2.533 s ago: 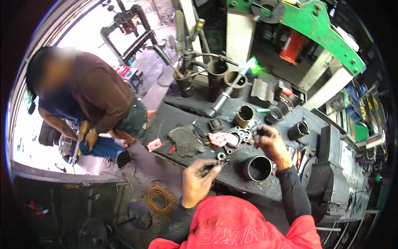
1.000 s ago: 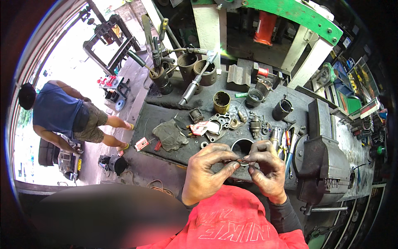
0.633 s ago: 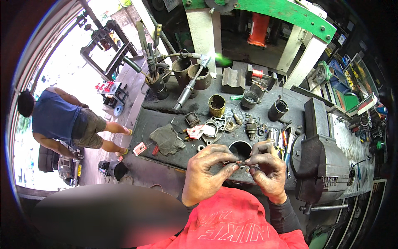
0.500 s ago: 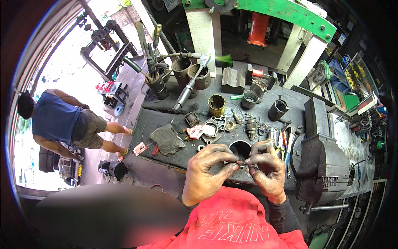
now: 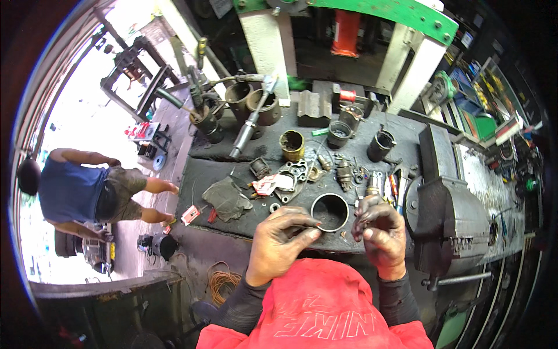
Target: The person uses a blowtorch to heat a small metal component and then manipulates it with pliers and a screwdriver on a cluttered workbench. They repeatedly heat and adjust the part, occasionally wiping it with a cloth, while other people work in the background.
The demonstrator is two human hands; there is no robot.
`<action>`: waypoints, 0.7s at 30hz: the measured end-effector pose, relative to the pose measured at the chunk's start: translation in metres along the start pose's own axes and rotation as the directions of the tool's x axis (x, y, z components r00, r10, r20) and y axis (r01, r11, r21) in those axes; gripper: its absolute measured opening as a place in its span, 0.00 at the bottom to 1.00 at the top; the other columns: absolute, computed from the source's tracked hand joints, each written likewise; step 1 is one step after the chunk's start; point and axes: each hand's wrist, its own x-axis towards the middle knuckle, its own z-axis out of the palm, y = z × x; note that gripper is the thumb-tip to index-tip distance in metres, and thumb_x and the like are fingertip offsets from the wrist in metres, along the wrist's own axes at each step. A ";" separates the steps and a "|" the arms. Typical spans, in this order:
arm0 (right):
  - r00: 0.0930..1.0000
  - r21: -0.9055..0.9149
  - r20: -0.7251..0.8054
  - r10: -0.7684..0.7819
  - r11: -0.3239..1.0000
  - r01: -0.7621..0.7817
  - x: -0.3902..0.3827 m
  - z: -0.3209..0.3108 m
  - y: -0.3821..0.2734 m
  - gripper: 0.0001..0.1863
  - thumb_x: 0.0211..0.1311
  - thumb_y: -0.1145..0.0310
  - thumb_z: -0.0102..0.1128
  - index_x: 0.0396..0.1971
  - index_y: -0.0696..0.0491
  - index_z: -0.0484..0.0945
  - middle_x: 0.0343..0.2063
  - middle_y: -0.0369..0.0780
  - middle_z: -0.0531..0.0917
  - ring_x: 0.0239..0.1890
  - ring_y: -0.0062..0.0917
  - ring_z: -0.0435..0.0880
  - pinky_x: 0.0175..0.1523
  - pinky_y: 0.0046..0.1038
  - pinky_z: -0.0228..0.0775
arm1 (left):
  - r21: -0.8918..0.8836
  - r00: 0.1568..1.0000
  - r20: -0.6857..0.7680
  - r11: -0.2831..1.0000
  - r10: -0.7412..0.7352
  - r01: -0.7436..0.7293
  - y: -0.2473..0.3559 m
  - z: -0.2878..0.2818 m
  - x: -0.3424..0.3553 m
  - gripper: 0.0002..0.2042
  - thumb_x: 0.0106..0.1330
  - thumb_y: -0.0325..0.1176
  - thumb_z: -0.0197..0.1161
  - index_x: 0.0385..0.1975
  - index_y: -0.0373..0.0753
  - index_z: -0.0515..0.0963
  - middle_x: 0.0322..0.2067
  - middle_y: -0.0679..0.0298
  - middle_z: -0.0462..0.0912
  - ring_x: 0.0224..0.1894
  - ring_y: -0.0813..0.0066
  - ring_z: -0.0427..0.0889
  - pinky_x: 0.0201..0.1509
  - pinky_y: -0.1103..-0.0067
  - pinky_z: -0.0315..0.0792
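Note:
My left hand (image 5: 282, 241) is closed in a pinch at the near edge of the dark workbench (image 5: 212, 166), thumb and fingertips together around something too small to make out. To its right, my right hand (image 5: 382, 235) is raised with curled, blackened fingers; what they hold, if anything, is hidden. A metal cylinder housing (image 5: 330, 196) stands upright on the bench between the hands, its round open end facing up. Small brownish bits (image 5: 343, 235) lie beside it. Beyond my left hand are a cast metal end cover (image 5: 294, 173) and a grey rag (image 5: 226, 199).
A large bench vise (image 5: 450, 218) stands at the right, pliers (image 5: 401, 186) next to it. Farther back are a yellowish can (image 5: 292, 145), a dark cup (image 5: 382, 145) and a green-and-white press frame (image 5: 264, 52). At the left, another person (image 5: 75, 186) bends over equipment on the floor.
My hands, together at the fingertips before, have come apart, the right one shifting rightward. The cylinder housing shows fully between them. The view has shifted a little; the other person's far arm has moved.

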 end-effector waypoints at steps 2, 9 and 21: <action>0.993 0.062 -0.115 -0.025 0.998 0.032 -0.012 -0.020 -0.002 0.16 0.55 0.75 0.68 0.44 0.59 0.81 0.46 0.45 0.78 0.36 0.26 0.83 0.38 0.28 0.79 | -0.006 0.992 -0.016 0.992 -0.123 0.123 -0.027 -0.005 -0.005 0.08 0.63 0.20 0.75 0.41 0.31 0.87 0.45 0.61 0.83 0.49 0.74 0.83 0.55 0.78 0.79; 0.897 0.063 -0.442 -0.006 0.997 0.038 -0.075 -0.066 0.004 0.17 0.57 0.79 0.64 0.49 0.57 0.80 0.48 0.43 0.81 0.36 0.24 0.83 0.37 0.30 0.80 | 0.032 0.891 -0.078 0.892 -0.447 0.451 -0.159 -0.002 -0.037 0.07 0.66 0.20 0.71 0.42 0.31 0.86 0.41 0.62 0.86 0.46 0.79 0.85 0.48 0.81 0.82; 0.757 -0.035 -0.647 0.089 0.989 -0.147 -0.084 -0.072 0.049 0.18 0.62 0.81 0.61 0.53 0.58 0.79 0.46 0.41 0.84 0.34 0.22 0.83 0.38 0.27 0.79 | 0.630 0.984 -0.058 0.770 0.171 -0.097 -0.246 0.013 -0.026 0.07 0.58 0.24 0.71 0.34 0.39 0.82 0.38 0.62 0.87 0.47 0.55 0.82 0.67 0.59 0.67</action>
